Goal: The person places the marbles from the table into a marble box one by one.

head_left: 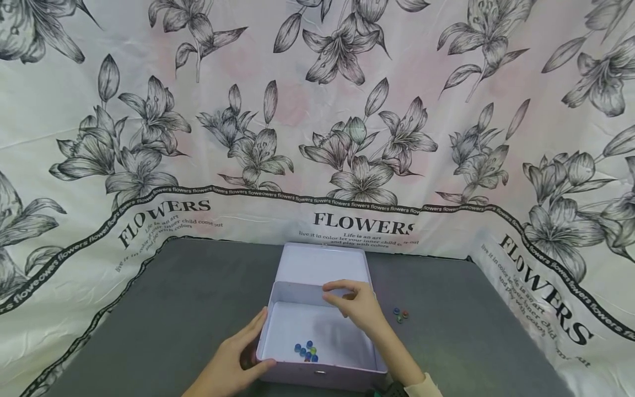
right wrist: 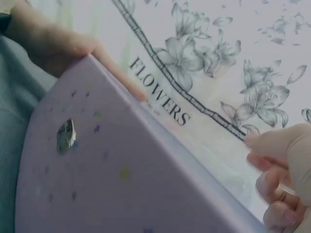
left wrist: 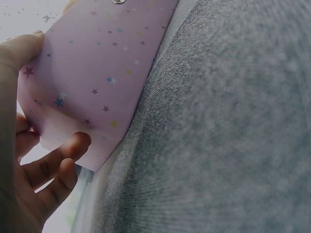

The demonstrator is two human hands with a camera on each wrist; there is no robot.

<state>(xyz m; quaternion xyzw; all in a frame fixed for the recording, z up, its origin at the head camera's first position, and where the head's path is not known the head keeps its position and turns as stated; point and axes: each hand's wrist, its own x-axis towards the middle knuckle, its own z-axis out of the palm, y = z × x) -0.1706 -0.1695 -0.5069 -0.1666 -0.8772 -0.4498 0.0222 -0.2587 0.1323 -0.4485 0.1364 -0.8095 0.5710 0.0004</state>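
Observation:
A lidded tin box point(head_left: 322, 373), lilac with small stars outside and white inside, stands with its lid point(head_left: 322, 263) tipped back. My left hand point(head_left: 230, 353) grips its front left corner, thumb at the front rim and fingers along the left side; in the left wrist view the fingers point(left wrist: 77, 144) bend beside the starred wall. Inside, near the front left, lie several small marbles point(head_left: 308, 357), mostly blue. Over the rear of the box hovers my right hand point(head_left: 354, 306), index finger and thumb tips close together; whether anything sits between them cannot be seen.
On the dark grey table point(head_left: 208, 281), right of the box, lie three more marbles point(head_left: 399, 318), blue, orange and green. A flower-printed cloth point(head_left: 268, 215) hangs behind and along both sides. A metal clasp point(right wrist: 66, 137) is on the box front.

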